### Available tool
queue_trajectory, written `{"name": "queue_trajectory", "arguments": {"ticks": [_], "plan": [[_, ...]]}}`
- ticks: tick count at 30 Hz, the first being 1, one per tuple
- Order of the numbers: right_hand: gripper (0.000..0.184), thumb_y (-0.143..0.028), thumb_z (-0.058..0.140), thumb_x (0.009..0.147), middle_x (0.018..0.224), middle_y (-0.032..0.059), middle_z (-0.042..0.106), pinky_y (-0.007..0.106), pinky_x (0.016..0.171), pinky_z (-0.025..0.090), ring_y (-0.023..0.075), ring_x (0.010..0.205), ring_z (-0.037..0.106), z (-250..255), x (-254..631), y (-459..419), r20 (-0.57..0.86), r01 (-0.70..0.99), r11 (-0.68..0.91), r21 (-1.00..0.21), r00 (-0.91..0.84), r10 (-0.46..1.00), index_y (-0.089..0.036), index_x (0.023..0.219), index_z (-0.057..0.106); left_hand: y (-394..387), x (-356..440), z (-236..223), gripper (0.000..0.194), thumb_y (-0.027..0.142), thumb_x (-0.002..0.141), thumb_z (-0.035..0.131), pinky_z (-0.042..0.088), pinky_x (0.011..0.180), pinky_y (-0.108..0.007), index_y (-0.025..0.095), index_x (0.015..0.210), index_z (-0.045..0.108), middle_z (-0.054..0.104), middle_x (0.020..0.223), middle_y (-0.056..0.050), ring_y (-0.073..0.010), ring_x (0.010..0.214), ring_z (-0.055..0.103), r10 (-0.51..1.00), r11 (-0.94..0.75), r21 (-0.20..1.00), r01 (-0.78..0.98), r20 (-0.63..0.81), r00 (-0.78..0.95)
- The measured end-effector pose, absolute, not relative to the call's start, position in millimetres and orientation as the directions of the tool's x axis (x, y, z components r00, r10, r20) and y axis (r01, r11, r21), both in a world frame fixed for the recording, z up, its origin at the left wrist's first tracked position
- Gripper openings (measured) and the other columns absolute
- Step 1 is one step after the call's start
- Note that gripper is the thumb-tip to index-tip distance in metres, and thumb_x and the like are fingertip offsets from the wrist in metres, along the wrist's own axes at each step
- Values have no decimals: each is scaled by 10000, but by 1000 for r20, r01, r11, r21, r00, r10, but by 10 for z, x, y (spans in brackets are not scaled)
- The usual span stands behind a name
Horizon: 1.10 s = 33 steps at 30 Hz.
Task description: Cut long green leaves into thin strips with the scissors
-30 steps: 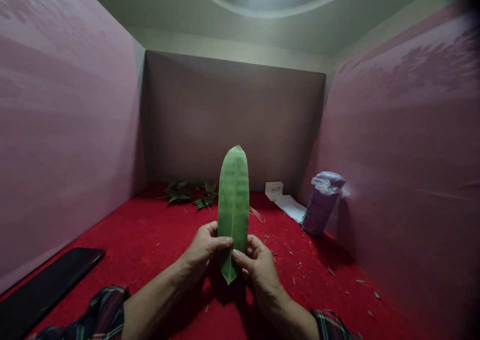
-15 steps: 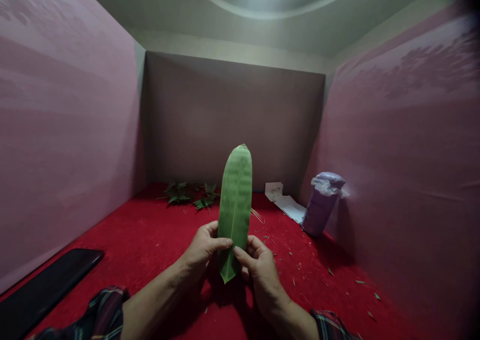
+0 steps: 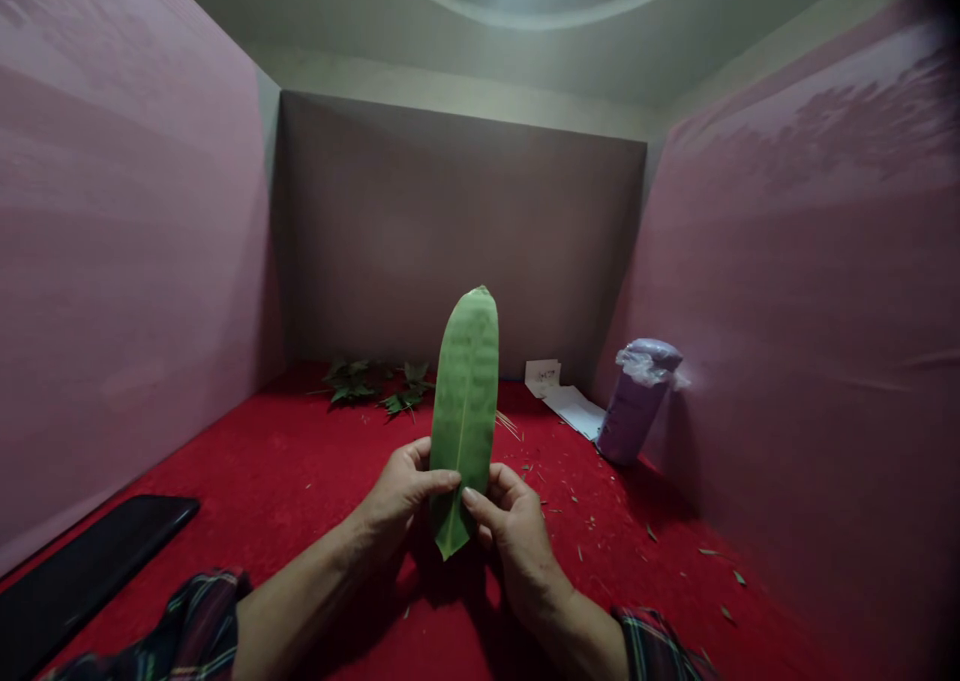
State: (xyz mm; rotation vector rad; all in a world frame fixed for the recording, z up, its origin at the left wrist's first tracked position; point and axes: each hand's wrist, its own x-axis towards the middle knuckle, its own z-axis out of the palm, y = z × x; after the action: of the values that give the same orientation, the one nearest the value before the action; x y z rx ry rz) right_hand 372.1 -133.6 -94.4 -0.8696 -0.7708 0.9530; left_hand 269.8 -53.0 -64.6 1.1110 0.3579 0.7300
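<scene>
A long green leaf [image 3: 466, 391] stands almost upright at the centre of the frame, its top leaning slightly right, its pointed lower end hanging between the wrists and seemingly clear of the red cloth [image 3: 300, 531]. The left hand [image 3: 397, 491] pinches it from the left edge and the right hand [image 3: 517, 526] from the right: each thumb lies flat on the near face, the two tips almost meeting by the midrib low on the blade, the left a little higher. The other fingers curl round behind; how they press there is mostly hidden, so I cannot tell whether they touch one another. For a good hold, I would press with the thumb pads rather than the nails — a blade like this probably creases or splits along the rib — and match the pressure on both sides so that the tall, unsupported upper part does not tip. Small even moves should suit it better than a twist. The surroundings leave room to work: sprigs [image 3: 349, 381] and thin sticks [image 3: 507, 424] lie beyond the leaf, papers [image 3: 574, 409] and a purple cup [image 3: 636, 416] at centre right, scraps [image 3: 651, 533] at lower right, and a black slab [image 3: 97, 561] at lower left.
</scene>
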Motion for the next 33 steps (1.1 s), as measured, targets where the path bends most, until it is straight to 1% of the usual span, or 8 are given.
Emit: {"name": "queue_trajectory", "arguments": {"ticks": [2, 6, 11, 17, 20, 24, 28, 33], "plan": [[250, -299, 719, 637, 711, 11, 611, 259, 595, 440, 151, 647, 559, -909, 3770, -1327, 227, -234, 354, -906, 437, 870, -165, 775, 561, -496, 2686, -615, 336, 127, 503, 727, 495, 599, -302, 96, 823, 630, 681, 738, -81, -195, 625, 626, 725, 228, 907, -353, 84, 683], [171, -337, 627, 735, 709, -3, 577, 244, 621, 414, 143, 672, 528, -789, 3982, -1329, 438, 188, 419, -888, 619, 651, -185, 791, 573, -334, 2629, -536, 334, 126, 493, 723, 503, 580, -297, 112, 809, 615, 683, 693, -57, -176, 580, 620, 857, 146, 900, -410, 92, 507], [209, -370, 464, 838, 696, -1, 574, 236, 600, 383, 134, 634, 516, -754, 4334, -1302, 600, 566, 245, -787, 611, 516, -186, 774, 539, -151, 2576, -527, 380, 131, 475, 728, 505, 601, -270, 120, 839, 618, 681, 689, -32, -146, 579, 617, 915, 95, 865, -492, 119, 385], [202, -344, 465, 828, 643, -4, 595, 235, 572, 345, 142, 593, 532, -837, 4387, -1280, 597, 677, 113, -727, 543, 590, -193, 736, 564, 91, 2492, -505, 337, 93, 460, 702, 506, 617, -271, 135, 784, 621, 673, 704, -5, -133, 607, 609, 983, -133, 790, -598, 183, 23], [198, -362, 547, 769, 630, 0, 596, 232, 543, 302, 138, 580, 515, -873, 4222, -1329, 561, 807, 8, -591, 404, 723, -196, 667, 579, 230, 2424, -485, 268, 45, 476, 660, 510, 604, -282, 148, 718, 612, 659, 675, 9, -128, 579, 595, 981, -194, 781, -593, 154, -119], [117, -301, 581, 715, 700, 34, 626, 233, 507, 242, 152, 621, 529, -893, 4108, -1374, 385, 924, -164, -346, 299, 873, -186, 728, 596, 292, 2388, -504, 227, 3, 507, 618, 514, 581, -280, 161, 669, 604, 647, 656, 13, -123, 548, 587, 986, -153, 801, -579, 83, -147], [56, -165, 547, 658, 611, 42, 621, 245, 468, 182, 140, 534, 508, -879, 4170, -1347, 320, 900, -267, -344, 379, 868, -171, 643, 600, 262, 2402, -522, 230, 1, 516, 611, 517, 549, -277, 159, 683, 612, 647, 651, 4, -129, 532, 589, 991, -123, 810, -573, 69, -115], [75, -194, 518, 689, 614, 20, 614, 233, 476, 199, 116, 532, 489, -902, 4089, -1347, 355, 889, -264, -375, 400, 845, -178, 654, 582, 257, 2409, -526, 227, 20, 501, 624, 522, 537, -275, 151, 687, 609, 650, 658, -1, -139, 548, 596, 990, -136, 813, -566, 85, -116]]}}
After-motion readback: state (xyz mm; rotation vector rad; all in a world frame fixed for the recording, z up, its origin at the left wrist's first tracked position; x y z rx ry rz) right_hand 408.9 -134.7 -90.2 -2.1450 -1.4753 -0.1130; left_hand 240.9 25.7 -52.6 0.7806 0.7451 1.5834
